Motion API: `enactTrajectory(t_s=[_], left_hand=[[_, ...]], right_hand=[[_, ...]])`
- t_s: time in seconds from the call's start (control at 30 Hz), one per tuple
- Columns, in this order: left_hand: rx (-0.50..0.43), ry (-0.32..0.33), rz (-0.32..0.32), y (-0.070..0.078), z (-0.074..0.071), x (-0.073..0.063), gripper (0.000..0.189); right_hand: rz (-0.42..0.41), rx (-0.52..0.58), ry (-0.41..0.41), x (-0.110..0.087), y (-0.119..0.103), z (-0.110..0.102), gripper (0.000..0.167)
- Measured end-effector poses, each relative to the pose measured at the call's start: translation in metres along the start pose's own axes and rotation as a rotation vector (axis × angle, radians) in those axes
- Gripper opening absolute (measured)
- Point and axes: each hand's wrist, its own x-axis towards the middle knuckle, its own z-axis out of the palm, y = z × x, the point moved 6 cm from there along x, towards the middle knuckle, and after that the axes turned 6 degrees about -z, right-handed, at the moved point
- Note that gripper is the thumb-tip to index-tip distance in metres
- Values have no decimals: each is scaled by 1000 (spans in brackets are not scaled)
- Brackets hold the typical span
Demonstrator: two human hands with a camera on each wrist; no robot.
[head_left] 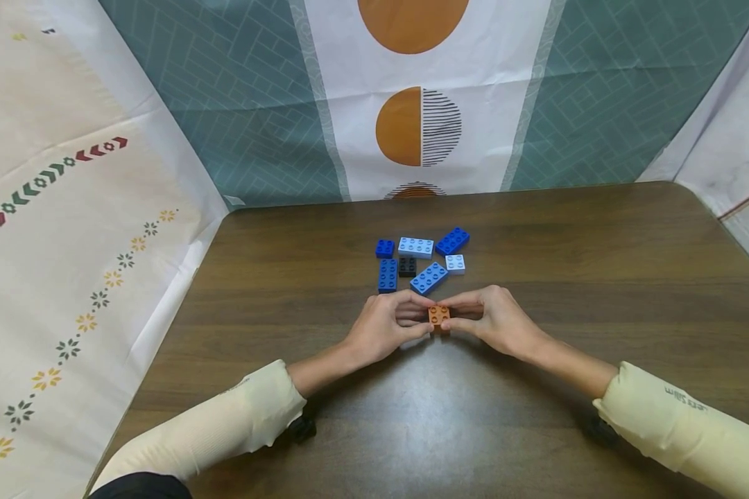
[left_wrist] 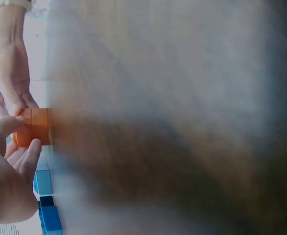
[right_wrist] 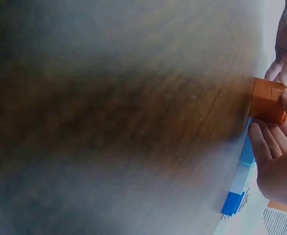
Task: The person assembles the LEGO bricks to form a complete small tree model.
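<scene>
Two orange toy building bricks [head_left: 439, 315], one stacked on the other, stand on the table between both hands. The seam between the two orange bricks [left_wrist: 33, 128] shows in the left wrist view, and their lower end meets the table. My left hand [head_left: 383, 326] pinches the stack from the left with thumb and fingers. From the other side my right hand [head_left: 502, 322] pinches it too, thumb near the front and fingers behind. In the right wrist view the orange bricks [right_wrist: 268, 100] sit upright, with fingertips of both hands on them.
Just beyond the hands lie several loose bricks: a medium-blue one [head_left: 428, 278], a black one [head_left: 408, 267], light-blue ones [head_left: 415, 247], [head_left: 455, 264] and dark-blue ones [head_left: 388, 275], [head_left: 452, 240], [head_left: 384, 248]. A patterned cloth [head_left: 256, 104] hangs behind the wooden table [head_left: 287, 263].
</scene>
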Motion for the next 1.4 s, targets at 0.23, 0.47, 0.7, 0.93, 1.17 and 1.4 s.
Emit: enactTrajectory(t_s=[0.23,0.47,0.7,0.93,1.17,1.4], left_hand=[[9,-21,-20,2,0,2,33],[50,-69,4,10,-14,4,37],[70,62,50,18,-49,19,38],[126,150,-2,7,-68,35,48],[172,169,-63,-8,-69,47,48],[222,158,-95,-18,-64,54,49]], right_hand=[[-6,8,2,-1,0,-1,33],[-14,25,8,-2,1,0,32],[7,24,7,-3,1,-2,34],[15,24,0,-2,2,-1,35],[21,23,-2,-1,2,-1,35],[23,23,0,-1,2,-1,34]])
